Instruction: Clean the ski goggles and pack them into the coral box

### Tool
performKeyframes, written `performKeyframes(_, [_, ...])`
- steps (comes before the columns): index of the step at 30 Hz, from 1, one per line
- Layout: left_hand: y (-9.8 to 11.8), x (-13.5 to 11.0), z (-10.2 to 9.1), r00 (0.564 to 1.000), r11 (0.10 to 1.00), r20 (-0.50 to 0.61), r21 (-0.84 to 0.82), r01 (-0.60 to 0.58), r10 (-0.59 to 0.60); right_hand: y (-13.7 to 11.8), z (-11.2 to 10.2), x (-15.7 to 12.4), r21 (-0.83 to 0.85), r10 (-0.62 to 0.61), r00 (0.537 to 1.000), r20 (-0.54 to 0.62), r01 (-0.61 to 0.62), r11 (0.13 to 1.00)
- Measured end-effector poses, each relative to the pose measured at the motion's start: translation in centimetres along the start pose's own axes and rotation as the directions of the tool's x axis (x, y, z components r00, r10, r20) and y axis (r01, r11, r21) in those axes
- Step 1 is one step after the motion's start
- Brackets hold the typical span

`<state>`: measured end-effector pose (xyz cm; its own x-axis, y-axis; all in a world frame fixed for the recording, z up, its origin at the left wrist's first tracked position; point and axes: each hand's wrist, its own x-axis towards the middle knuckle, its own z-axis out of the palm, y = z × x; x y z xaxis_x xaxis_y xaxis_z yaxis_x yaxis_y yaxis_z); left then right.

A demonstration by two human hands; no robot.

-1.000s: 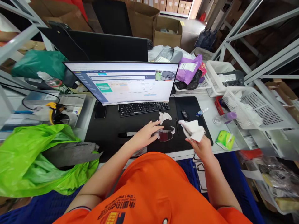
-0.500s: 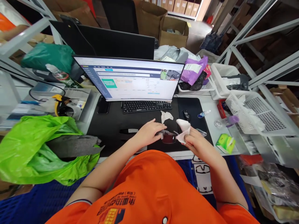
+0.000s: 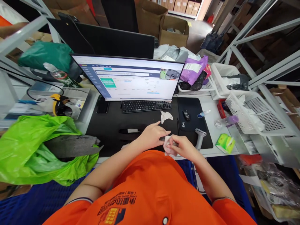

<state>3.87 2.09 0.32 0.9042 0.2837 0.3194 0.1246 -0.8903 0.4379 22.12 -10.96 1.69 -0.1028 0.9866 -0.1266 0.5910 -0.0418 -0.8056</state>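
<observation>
At the front edge of the desk, my left hand [image 3: 152, 136] has its fingers closed on the sunglasses, which are almost wholly hidden now behind fingers and tissue. My right hand [image 3: 183, 146] pinches a white tissue [image 3: 167, 146] against them, close beside the left fingertips. Another crumpled tissue [image 3: 166, 116] lies just beyond my hands on the black desk mat [image 3: 145, 120]. A grey and white handheld scanner [image 3: 200, 137] rests to the right of my right hand. A black-handled tool [image 3: 128, 131] lies left of my left hand.
Behind the mat stand a keyboard [image 3: 146, 106] and a lit monitor [image 3: 131, 79]. To the right are a mouse [image 3: 186, 115], a small bottle [image 3: 203, 113], a green tissue pack [image 3: 225, 143] and white baskets [image 3: 269, 115]. A green plastic bag [image 3: 30, 150] fills the left side.
My right hand has moved left and toward me, bringing the tissue onto the sunglasses, whose dark lens showed before. The scanner beside it has come into fuller view.
</observation>
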Motion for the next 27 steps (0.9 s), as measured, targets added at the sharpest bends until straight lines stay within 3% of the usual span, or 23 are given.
performKeyframes(4, [-0.4, -0.1, 0.1, 0.998, 0.995, -0.004, 0.080, -0.061, 0.061, -0.7, 2.6, 1.6, 0.037, 0.045, 0.982, -0.184, -0.039, 0.999])
performKeyframes(6, [-0.8, -0.3, -0.2, 0.999, 0.999, -0.020, 0.036, -0.037, 0.037, -0.2, 2.7, 1.9, 0.150, 0.068, 0.977, -0.200, -0.038, 0.988])
performKeyframes(9, [-1.2, -0.8, -0.7, 0.999, 0.993, -0.022, -0.117, 0.032, -0.035, 1.4, 1.0, 1.2, 0.391, 0.037, 0.999, 0.021, -0.043, 0.920])
performKeyframes(11, [-1.2, -0.9, -0.8, 0.997, 0.976, -0.020, -0.204, 0.074, -0.080, 2.2, -0.7, 0.5, 0.470, -0.012, 0.978, 0.208, -0.090, 0.878])
performKeyframes(13, [-0.8, -0.8, -0.7, 0.996, 0.967, -0.024, -0.240, 0.082, -0.091, 2.4, -1.7, -0.1, 0.472, -0.015, 0.957, 0.290, -0.129, 0.872])
performKeyframes(15, [-0.3, -0.5, -0.3, 0.998, 0.976, -0.023, -0.212, 0.059, -0.065, 1.8, -1.4, 0.0, 0.447, 0.033, 0.972, 0.231, -0.136, 0.884])
performKeyframes(17, [0.2, -0.2, 0.1, 0.999, 0.991, -0.027, -0.129, 0.027, -0.030, 0.8, -0.1, 0.7, 0.357, 0.095, 0.994, 0.058, -0.109, 0.928])
performKeyframes(19, [0.5, 0.0, 0.3, 0.999, 0.998, -0.042, -0.056, 0.018, -0.021, 0.0, 1.4, 1.5, 0.218, 0.124, 0.982, -0.141, -0.091, 0.972])
performKeyframes(21, [0.4, -0.2, 0.3, 0.998, 0.997, -0.054, -0.063, 0.039, -0.042, -0.1, 1.9, 2.0, 0.165, 0.112, 0.969, -0.218, -0.077, 0.983])
performKeyframes(22, [0.3, -0.3, 0.3, 0.997, 0.994, -0.052, -0.095, 0.053, -0.058, 0.1, 1.7, 1.9, 0.200, 0.106, 0.979, -0.173, -0.070, 0.977])
performKeyframes(24, [0.1, -0.8, 0.2, 0.995, 0.980, -0.041, -0.180, 0.078, -0.087, 0.9, 0.4, 1.4, 0.330, 0.073, 0.996, 0.059, -0.088, 0.940])
performKeyframes(26, [0.0, -1.1, 0.1, 0.993, 0.965, -0.045, -0.244, 0.097, -0.111, 1.8, -1.4, 0.7, 0.427, 0.012, 0.956, 0.292, -0.142, 0.893])
performKeyframes(27, [0.0, -1.2, 0.2, 0.991, 0.959, -0.053, -0.264, 0.102, -0.120, 2.1, -2.2, 0.4, 0.451, -0.009, 0.936, 0.353, -0.161, 0.878])
